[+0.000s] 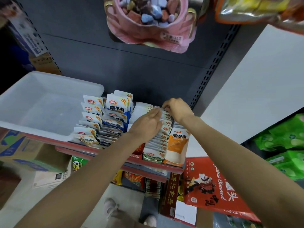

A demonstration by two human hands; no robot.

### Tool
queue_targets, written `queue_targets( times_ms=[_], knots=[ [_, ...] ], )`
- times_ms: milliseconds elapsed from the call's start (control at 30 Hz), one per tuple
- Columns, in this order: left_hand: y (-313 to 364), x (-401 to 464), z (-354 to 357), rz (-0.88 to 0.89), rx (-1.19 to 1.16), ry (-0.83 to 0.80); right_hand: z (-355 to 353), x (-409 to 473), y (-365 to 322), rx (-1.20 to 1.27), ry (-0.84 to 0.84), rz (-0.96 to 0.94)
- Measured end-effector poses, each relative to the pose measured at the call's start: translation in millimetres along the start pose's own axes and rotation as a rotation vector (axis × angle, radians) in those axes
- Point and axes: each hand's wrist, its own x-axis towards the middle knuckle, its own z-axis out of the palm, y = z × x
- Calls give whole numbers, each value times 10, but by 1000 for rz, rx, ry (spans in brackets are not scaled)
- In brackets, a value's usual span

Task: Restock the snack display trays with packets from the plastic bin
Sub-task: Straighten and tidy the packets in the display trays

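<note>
Two bare forearms reach from the bottom edge up to a red-edged shelf [154,163]; below them, light-coloured shoes [110,209] stand on the floor.

Left hand [146,123]: fingers straight and together, laid flat along the left side of a row of white packets [160,142] standing on edge in a green display tray [152,157]. It presses against the row; nothing is gripped.

Right hand [176,108]: at the far end of the same row, fingers curled down over the top edges of the rearmost packets, pinching them. The fingertips are partly hidden by the hand itself.

Just right of this row, an orange display tray [174,162] holds orange-printed packets [178,142], the front one facing the camera. The right forearm passes directly above it.

To the left of the left hand, blue-and-white packets [117,106] and further white packets [92,116] stand and lean loosely in their rows, several toppled forward.

The plastic bin [32,102], translucent white, sits at the left end of the shelf, well apart from both hands; no packets show inside it.

Other items: a pink bag of coloured sweets [151,20] hangs above; a red carton [213,186] leans lower right; green packets [286,145] lie at the right edge; cardboard boxes [21,150] sit under the bin.
</note>
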Motion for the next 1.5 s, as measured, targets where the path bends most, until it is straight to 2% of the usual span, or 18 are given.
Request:
queue_targets(
  times_ms=[100,200,267,333,433,500,633,800,1000,1200,1333,1400,1500],
  knots=[
    [-8,-58,10,-53,156,-46,37,33,6,-70,14,-3],
    [69,-57,9,-130,98,-112,20,40,8,-85,-6,-4],
    [88,-54,-17,-142,-79,-139,-30,17,-2,-60,-37,-5],
    [94,-90,-55,-184,-376,-114,-114,-60,-8,-18,-28,4],
    [107,-153,-114,-315,-751,24,-208,-311,-17,102,202,75],
    [115,-186,-134,-410,-890,68,-196,-535,-75,230,255,134],
    [112,-237,-148,-441,-733,79,22,-763,-148,260,105,114],
    [139,-283,-239,-404,-593,83,184,-741,-114,53,81,43],
    [210,-250,-286,-369,-402,-12,134,-602,-224,-125,27,32],
    [153,-330,-265,-349,-436,-64,-7,-511,-291,-300,-88,-40],
    [190,-470,-288,-264,-487,-88,-43,-442,-300,-209,-140,-71],
    [187,-574,-305,-166,-442,-165,-51,-440,-274,-118,-172,-75],
    [82,-694,-272,-83,-197,-349,-83,-453,-244,-123,-219,-90]
  ],
)
